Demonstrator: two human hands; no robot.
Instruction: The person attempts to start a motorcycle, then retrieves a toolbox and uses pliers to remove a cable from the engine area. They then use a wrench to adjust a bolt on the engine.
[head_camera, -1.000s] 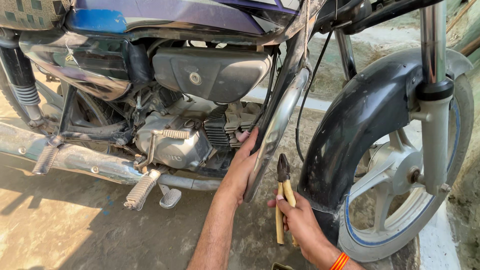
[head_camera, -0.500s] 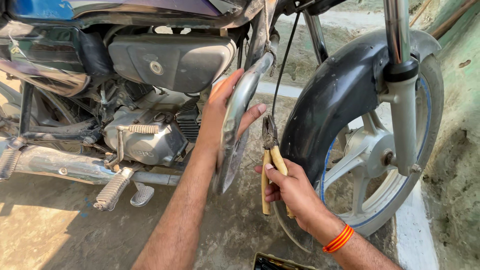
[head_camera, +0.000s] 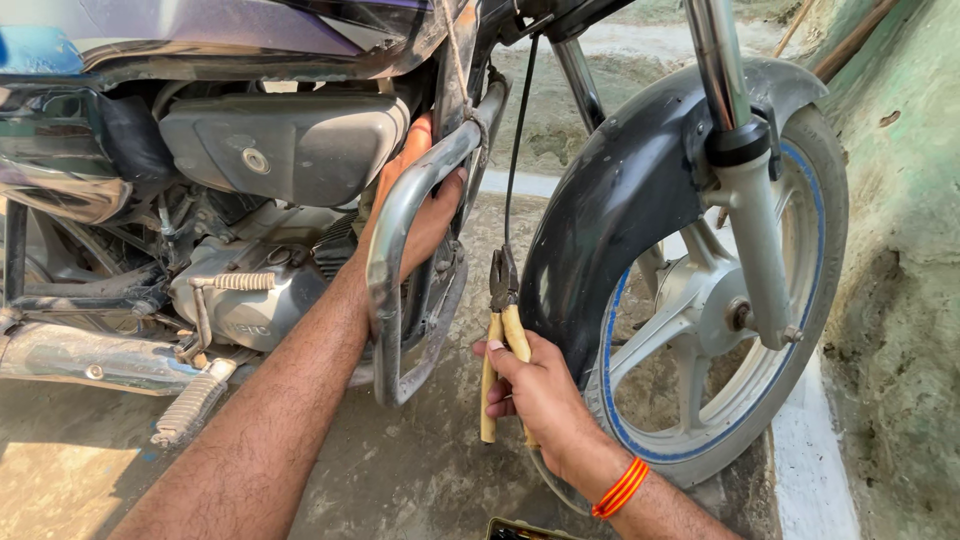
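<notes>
A motorcycle stands side-on before me, its engine (head_camera: 235, 290) low at the left. My left hand (head_camera: 425, 205) reaches behind the chrome crash guard bar (head_camera: 388, 255) and presses against the frame there, fingers partly hidden by the bar. My right hand (head_camera: 540, 395) grips yellow-handled pliers (head_camera: 500, 330) held upright. Their jaws are closed around a thin black cable (head_camera: 515, 150) that hangs down from the handlebar area. An orange thread band circles my right wrist.
The front wheel (head_camera: 700, 330) with its dark mudguard (head_camera: 620, 190) and fork leg (head_camera: 755, 230) fills the right side. A footpeg (head_camera: 190, 405) sticks out low left beside the exhaust pipe (head_camera: 70, 355). A green wall rises at the far right above concrete ground.
My view has shifted closer and lower. My left hand slid up behind the crash guard bar. The pliers rose slightly and now clamp the hanging cable.
</notes>
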